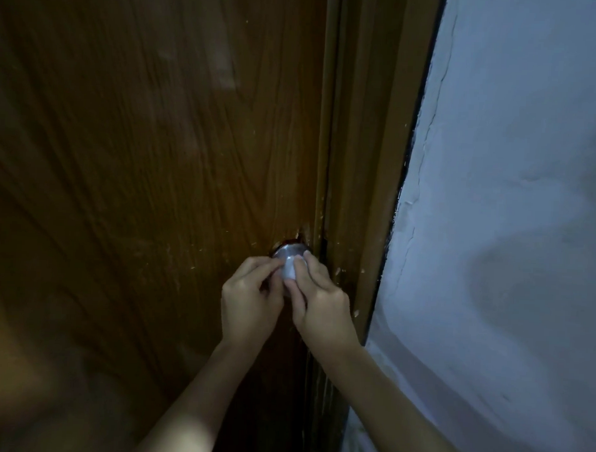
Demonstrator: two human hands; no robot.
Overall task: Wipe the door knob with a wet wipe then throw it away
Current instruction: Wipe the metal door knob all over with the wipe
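Observation:
A round silver door knob [288, 251] sits near the right edge of a brown wooden door [140, 152]. Only its upper part shows; my fingers cover the lower part. A small white wet wipe [289, 269] is pressed against the knob's front. My left hand [250, 295] pinches the wipe's left side with thumb and forefinger. From the right, my right hand [319, 301] holds the wipe, its forefinger laid over the wipe's top. Both hands touch each other just below the knob.
The brown door frame [363, 160] runs down just right of the knob. Beyond it stands a pale, rough plastered wall [510, 199] with cracks along its edge. The scene is dim.

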